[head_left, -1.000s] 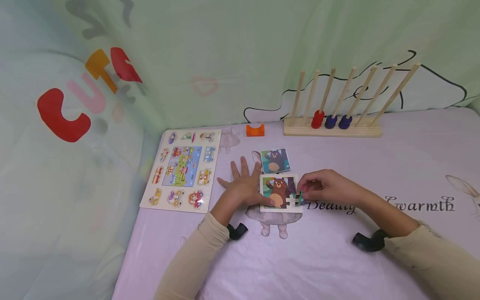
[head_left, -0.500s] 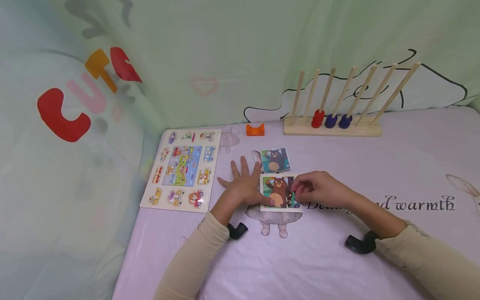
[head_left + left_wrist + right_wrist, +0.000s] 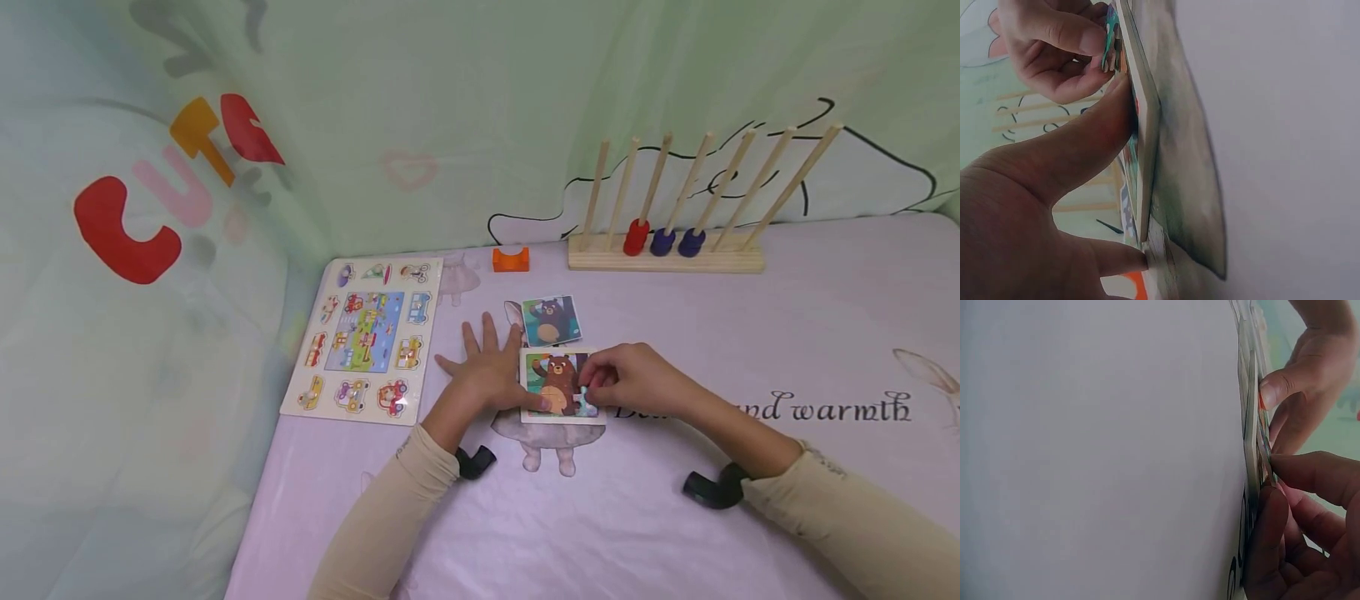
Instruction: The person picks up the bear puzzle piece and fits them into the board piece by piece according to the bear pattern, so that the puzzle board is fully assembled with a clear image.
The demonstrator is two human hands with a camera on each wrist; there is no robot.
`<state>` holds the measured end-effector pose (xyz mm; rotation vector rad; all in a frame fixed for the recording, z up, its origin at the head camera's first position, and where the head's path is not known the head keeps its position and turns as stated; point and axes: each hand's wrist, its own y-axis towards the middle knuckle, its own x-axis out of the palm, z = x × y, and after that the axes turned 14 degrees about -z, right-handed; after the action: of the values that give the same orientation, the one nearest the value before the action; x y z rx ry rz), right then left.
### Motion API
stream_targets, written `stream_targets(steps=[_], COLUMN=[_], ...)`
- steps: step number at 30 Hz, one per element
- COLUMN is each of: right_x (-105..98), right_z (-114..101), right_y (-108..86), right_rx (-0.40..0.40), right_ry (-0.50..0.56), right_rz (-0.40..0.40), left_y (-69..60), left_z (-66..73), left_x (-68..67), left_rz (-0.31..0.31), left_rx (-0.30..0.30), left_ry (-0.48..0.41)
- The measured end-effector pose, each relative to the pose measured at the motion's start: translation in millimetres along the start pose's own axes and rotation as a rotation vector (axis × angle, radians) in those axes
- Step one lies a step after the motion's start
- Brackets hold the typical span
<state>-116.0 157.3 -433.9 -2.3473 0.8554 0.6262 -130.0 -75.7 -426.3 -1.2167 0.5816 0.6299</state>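
Note:
A small square bear puzzle with a pale frame lies on the table. My left hand is spread beside it, and its thumb presses on the lower part of the bear picture. At the puzzle's lower right corner my right hand pinches a green and teal puzzle piece. In the left wrist view the piece stands tilted above the frame between thumb and fingers. The right wrist view shows the puzzle's edge nearly side-on. Just behind the puzzle lies a matching bear picture card.
To the left lies a vehicle peg puzzle board. At the back stand an orange arch block and a wooden peg rack with red and blue beads. A printed cloth covers the table; green fabric hangs behind.
My right hand has moved left with the puzzle piece, from the frame's right edge to over the lower right corner, and the piece has tilted. My left hand has stayed put.

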Motion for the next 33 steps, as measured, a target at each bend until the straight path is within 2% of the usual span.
stream_targets(steps=[3,6,8,10,12,14,18,21,23,25,33], right_x=[0.0,-1.2,-2.6,-4.6,-6.6,-8.5,-10.1,-9.3,-8.5,-7.6,-6.7], right_z=[0.6,1.4,2.1,3.1,4.0,4.4,4.2,4.6,4.3,4.7,4.1], right_y=[-0.5,-1.2,-1.9,-2.9,-4.1,-5.3,-5.7,-4.9,-4.6,-4.3,-2.5], right_rx=[0.006,0.01,0.02,0.036,0.053,0.064,0.052,0.036,0.032,0.033,0.049], right_ry=[-0.011,-0.02,-0.023,-0.024,-0.016,-0.002,0.014,-0.002,-0.009,-0.01,-0.008], right_rz=[0.003,0.006,0.006,0.001,-0.014,-0.032,-0.059,-0.059,-0.056,-0.054,-0.073], left_y=[-4.2,-10.9,-15.6,-20.1,-20.9,-18.2,-3.1,10.6,16.9,20.8,20.5], left_z=[5.8,13.6,18.0,20.6,21.0,19.2,14.2,12.1,11.8,12.2,15.5], left_x=[1.3,2.8,3.0,1.9,-0.4,-3.0,-4.3,0.1,2.7,4.2,3.8], left_rz=[0.025,0.085,0.138,0.172,0.182,0.169,0.11,0.066,0.041,0.025,0.011], left_rx=[-0.009,-0.015,0.001,0.041,0.13,0.251,0.488,0.58,0.599,0.592,0.529], left_ry=[0.014,0.073,0.126,0.158,0.135,0.073,-0.088,-0.147,-0.156,-0.144,-0.103])
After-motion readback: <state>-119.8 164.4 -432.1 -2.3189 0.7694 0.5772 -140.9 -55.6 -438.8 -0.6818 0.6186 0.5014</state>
